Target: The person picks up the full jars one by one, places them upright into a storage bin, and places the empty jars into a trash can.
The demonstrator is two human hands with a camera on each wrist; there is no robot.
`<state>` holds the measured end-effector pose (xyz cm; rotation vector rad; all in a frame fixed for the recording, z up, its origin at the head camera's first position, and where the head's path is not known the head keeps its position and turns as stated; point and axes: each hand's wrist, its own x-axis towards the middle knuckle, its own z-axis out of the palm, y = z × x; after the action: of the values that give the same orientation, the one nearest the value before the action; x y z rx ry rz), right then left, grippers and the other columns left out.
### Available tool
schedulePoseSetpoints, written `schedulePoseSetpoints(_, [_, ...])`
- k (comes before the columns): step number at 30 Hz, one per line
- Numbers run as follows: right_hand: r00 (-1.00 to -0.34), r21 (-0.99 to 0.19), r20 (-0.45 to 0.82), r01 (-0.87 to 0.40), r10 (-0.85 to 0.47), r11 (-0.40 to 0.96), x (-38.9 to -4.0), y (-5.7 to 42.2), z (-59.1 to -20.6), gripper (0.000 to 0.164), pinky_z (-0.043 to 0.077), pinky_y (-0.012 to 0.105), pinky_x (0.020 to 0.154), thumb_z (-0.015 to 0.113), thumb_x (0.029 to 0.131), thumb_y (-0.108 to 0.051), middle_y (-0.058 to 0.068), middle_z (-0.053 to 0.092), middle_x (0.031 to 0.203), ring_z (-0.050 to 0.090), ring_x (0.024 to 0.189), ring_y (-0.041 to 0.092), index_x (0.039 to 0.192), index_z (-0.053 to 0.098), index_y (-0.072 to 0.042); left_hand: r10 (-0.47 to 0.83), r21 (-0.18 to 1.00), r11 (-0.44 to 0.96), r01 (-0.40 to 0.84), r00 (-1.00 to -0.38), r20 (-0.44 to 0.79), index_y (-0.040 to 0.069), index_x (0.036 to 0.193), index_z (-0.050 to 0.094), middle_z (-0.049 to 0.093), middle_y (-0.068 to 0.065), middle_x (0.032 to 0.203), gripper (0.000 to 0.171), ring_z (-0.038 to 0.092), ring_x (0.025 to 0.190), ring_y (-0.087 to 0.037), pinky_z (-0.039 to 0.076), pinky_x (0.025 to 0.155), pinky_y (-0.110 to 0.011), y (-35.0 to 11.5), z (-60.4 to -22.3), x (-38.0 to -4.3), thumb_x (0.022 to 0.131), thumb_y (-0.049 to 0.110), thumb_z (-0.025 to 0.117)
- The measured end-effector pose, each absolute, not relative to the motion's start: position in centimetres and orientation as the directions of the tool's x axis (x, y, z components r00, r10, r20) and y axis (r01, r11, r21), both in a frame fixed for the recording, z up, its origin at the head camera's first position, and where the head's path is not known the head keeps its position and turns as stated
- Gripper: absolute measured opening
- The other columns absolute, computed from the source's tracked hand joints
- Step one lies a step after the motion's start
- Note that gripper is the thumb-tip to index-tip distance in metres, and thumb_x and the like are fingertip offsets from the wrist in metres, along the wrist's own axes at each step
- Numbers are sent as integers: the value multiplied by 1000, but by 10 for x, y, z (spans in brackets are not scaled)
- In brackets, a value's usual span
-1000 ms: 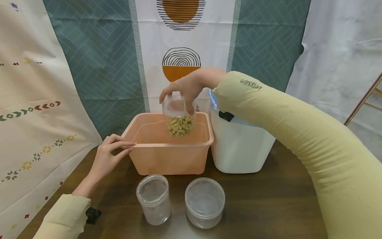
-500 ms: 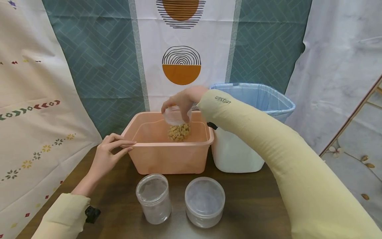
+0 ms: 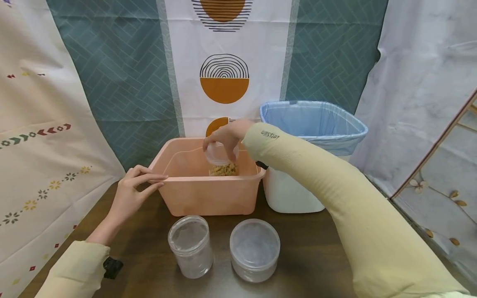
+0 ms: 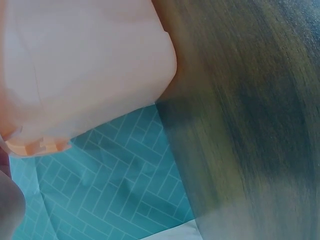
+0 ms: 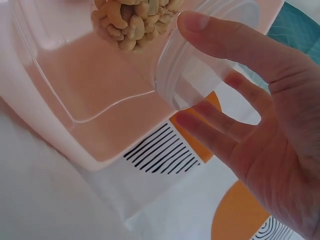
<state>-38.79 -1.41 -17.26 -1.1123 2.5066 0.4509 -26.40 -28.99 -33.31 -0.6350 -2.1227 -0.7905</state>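
Observation:
My right hand grips the lid end of a clear plastic jar, with thumb and fingers spread around it. Cashews fill the jar's lower part, which is inside a peach plastic bin; the bin's front wall hides the jar's base. At the bin's front left corner, my left hand pinches the rim, fingertips on top and thumb below. Only a small part of that hand enters the left wrist view, beside the bin's wall.
Two more clear lidded jars stand before the bin on the dark wooden table: a tall one and a low, wide one. A white bin with a blue liner adjoins on the right. Patterned cloths hang behind.
My right hand has lowered the jar of cashews from above the peach bin down into it. The right sleeve dropped, uncovering the blue-lined bin. My left hand stayed on the rim.

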Motion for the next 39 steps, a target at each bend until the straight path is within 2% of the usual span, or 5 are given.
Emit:
schedulePoseSetpoints(13, [-649,84,-416,-725,-637,684,-386,-8,-182,87,39,44,112,86,75,-16,-4,34,157,34,135,21,143,39,-43,167,332,692,641,-590,790,9,95,80,61,-1,94,30,43,92,5,34,75,-20,-286,-333,-262,70,-8,81])
schedulePoseSetpoints(16, [-638,84,-418,-737,-647,671,-385,-8,-187,88,38,45,113,84,77,-15,0,28,162,30,141,24,146,37,-42,164,336,690,641,-590,791,9,95,80,61,-1,93,30,43,93,5,34,75,-19,-286,-333,-261,70,-8,81])
schedulePoseSetpoints(20, [-634,122,-369,-758,-680,641,-384,-8,-190,97,44,46,108,84,77,-14,3,20,165,24,148,27,152,30,-43,159,338,687,643,-586,794,10,95,81,61,0,93,31,43,92,4,33,75,-17,-286,-333,-261,70,-9,82])
schedulePoseSetpoints(25, [-629,156,-298,-774,-718,614,-383,-8,-184,98,49,42,100,84,76,-13,1,25,161,29,144,28,152,30,-42,156,332,687,647,-577,802,10,95,81,61,0,92,32,43,91,4,32,75,-16,-287,-332,-261,69,-9,82])
schedulePoseSetpoints(39, [-626,99,-321,-769,-711,632,-384,-5,-178,95,42,43,111,82,79,-15,0,26,162,35,143,25,155,28,-37,161,340,686,643,-590,791,12,96,81,61,2,93,33,43,92,4,32,76,-18,-287,-334,-261,70,-9,81])
